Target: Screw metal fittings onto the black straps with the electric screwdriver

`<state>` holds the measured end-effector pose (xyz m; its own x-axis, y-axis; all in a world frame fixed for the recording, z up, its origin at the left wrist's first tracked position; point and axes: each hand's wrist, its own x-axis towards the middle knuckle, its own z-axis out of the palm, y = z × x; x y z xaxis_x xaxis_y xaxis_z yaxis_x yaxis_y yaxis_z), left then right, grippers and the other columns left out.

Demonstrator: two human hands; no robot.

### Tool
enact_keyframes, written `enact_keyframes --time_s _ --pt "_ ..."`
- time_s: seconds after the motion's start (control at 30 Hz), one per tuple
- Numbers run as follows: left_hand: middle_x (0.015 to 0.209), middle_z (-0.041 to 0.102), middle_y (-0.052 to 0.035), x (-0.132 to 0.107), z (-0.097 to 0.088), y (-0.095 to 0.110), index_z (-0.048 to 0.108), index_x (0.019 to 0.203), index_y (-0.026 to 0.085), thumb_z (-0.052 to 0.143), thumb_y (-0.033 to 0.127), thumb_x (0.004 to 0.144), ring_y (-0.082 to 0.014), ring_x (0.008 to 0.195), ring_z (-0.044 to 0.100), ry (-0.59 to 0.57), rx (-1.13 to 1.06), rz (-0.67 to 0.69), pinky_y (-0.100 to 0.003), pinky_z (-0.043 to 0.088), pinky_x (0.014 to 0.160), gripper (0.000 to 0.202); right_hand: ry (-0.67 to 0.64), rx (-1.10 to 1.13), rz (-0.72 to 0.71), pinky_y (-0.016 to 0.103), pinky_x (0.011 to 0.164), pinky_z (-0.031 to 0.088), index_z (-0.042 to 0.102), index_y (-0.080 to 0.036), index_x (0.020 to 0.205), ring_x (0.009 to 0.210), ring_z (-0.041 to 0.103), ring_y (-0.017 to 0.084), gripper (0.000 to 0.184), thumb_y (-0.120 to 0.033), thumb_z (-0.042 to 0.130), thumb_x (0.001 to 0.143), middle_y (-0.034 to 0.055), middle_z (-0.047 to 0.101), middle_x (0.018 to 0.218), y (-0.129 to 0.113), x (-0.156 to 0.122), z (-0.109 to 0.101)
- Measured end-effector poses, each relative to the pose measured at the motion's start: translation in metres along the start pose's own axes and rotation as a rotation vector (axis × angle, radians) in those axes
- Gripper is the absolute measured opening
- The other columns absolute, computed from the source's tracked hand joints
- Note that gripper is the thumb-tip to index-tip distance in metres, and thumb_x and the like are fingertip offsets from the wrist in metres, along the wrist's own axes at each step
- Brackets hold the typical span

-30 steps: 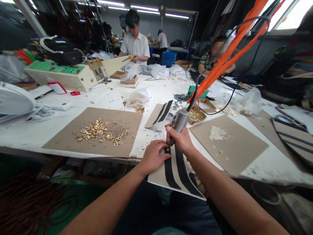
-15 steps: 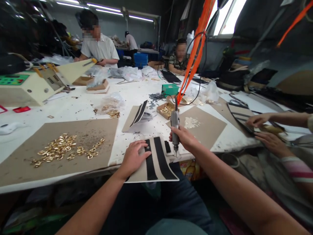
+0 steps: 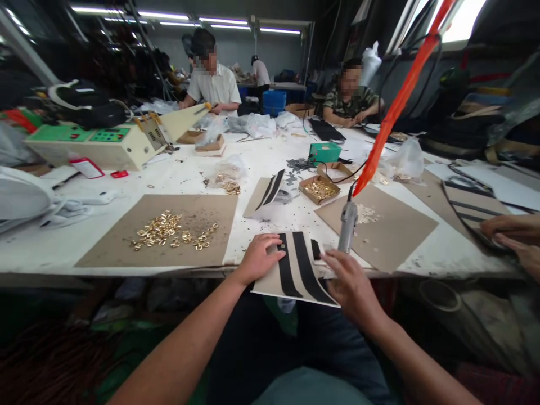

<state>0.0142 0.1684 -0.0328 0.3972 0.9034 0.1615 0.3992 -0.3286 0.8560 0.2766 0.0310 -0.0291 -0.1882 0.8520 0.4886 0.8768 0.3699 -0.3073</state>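
My left hand [image 3: 262, 257] lies with its fingers stretched over a beige panel with black stripes [image 3: 290, 264], which hangs over the table's front edge. A small round metal piece [image 3: 283, 245] sits on one stripe by its fingertips. My right hand [image 3: 352, 284] is open beside the panel's right edge, fingers apart and holding nothing; whether it touches the panel I cannot tell. Just above it the grey electric screwdriver [image 3: 347, 225] dangles from an orange strap [image 3: 392, 112], its lower end hidden behind the hand. Short black strips [image 3: 315, 249] lie beside the panel.
Gold-coloured metal fittings [image 3: 162, 228] are spread on a brown board [image 3: 105, 247] at left. A cardboard box of gold parts [image 3: 319, 189] stands behind the screwdriver. A second striped panel [image 3: 265, 194] lies beyond mine. A co-worker's hands [image 3: 517, 230] handle another panel at right.
My right hand has let go of the screwdriver and come down toward the panel's right edge. The screwdriver now hangs free. My left hand stays on the panel; the view has turned left.
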Motion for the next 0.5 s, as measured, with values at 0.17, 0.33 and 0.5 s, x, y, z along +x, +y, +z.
enact_keyframes --time_s 0.17,0.33,0.5 --pt "0.113 0.074 -0.0097 -0.017 -0.010 0.003 0.076 0.109 0.017 0.070 0.042 0.086 -0.0217 0.108 0.068 0.217 -0.211 -0.162 -0.036 0.052 0.102 0.035 -0.088 0.230 -0.290 0.042 0.101 0.047 0.059 -0.029 0.135 0.125 0.059 0.024 0.038 -0.023 0.058 0.097 0.0056 0.066 0.129 -0.038 0.019 0.008" --pt "0.113 0.067 -0.0150 -0.082 -0.025 0.014 0.058 0.125 0.011 0.040 0.064 0.100 -0.0176 0.088 0.068 0.771 -0.544 -0.426 -0.029 0.057 0.074 0.061 0.099 0.233 -0.269 0.029 0.074 0.047 0.064 -0.025 0.122 0.086 0.065 0.016 0.031 -0.010 0.061 0.094 0.0037 0.070 0.100 -0.064 0.067 0.002" --pt "0.151 0.050 -0.0127 -0.152 -0.020 0.047 0.044 0.151 0.023 0.065 0.069 0.087 -0.0264 0.139 0.050 0.605 -0.451 -0.187 -0.037 0.044 0.116 0.082 0.015 0.210 -0.329 0.030 0.061 0.037 0.060 -0.021 0.093 0.066 0.056 0.014 0.005 -0.016 0.061 0.096 0.0024 0.059 0.077 -0.116 0.094 0.005"
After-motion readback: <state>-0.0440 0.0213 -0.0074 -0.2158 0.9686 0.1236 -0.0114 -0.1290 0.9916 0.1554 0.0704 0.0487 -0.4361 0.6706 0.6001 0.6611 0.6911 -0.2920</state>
